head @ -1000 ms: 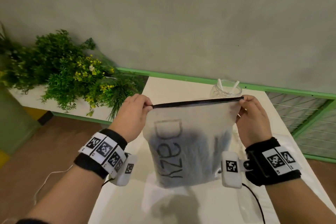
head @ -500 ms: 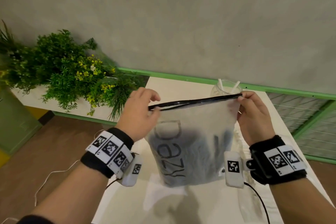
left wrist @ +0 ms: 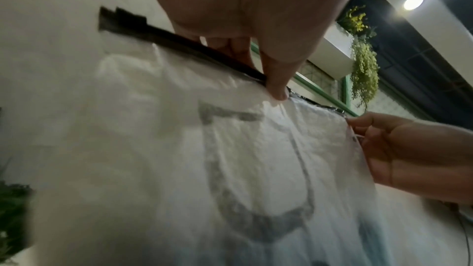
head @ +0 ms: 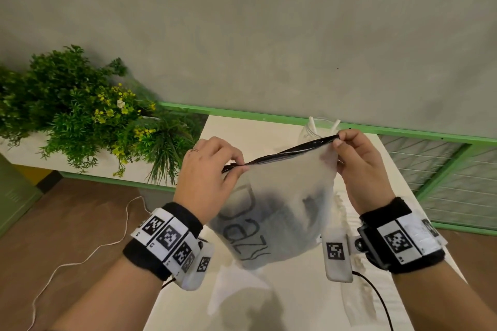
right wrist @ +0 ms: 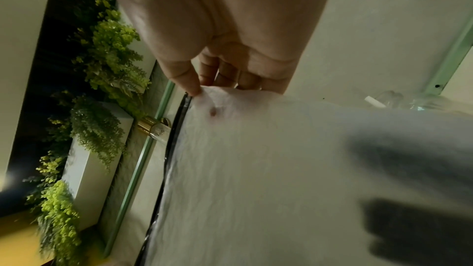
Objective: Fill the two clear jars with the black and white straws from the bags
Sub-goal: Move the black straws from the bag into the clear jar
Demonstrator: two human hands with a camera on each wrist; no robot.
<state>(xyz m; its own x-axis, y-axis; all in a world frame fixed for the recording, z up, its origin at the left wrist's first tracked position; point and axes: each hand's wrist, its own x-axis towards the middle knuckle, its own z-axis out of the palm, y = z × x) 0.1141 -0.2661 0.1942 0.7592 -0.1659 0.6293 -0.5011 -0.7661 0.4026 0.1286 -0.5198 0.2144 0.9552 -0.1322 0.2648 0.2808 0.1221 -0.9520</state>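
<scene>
A frosted plastic bag (head: 279, 212) with a black zip strip (head: 285, 152) along its top hangs above the white table (head: 290, 301); dark straws show dimly through it. My left hand (head: 236, 165) pinches the strip's left end, seen close as the left hand (left wrist: 268, 80) in the left wrist view. At the strip's right end my right hand (head: 336, 142) pinches the bag's corner, thumb on the film in the right wrist view (right wrist: 197, 90). Behind the bag stands a clear jar (head: 312, 129) holding two white straws (head: 313, 125).
A planter of green plants with yellow flowers (head: 80, 115) sits left of the table against the grey wall. A green rail (head: 269, 115) runs behind the table, with a mesh panel (head: 443, 177) to the right. A white cable (head: 80, 258) trails across the brown floor.
My left hand dropped and shifted right along the zip strip, so the strip now slopes up to the right. The bag has bunched and narrowed. The right hand stayed at its corner.
</scene>
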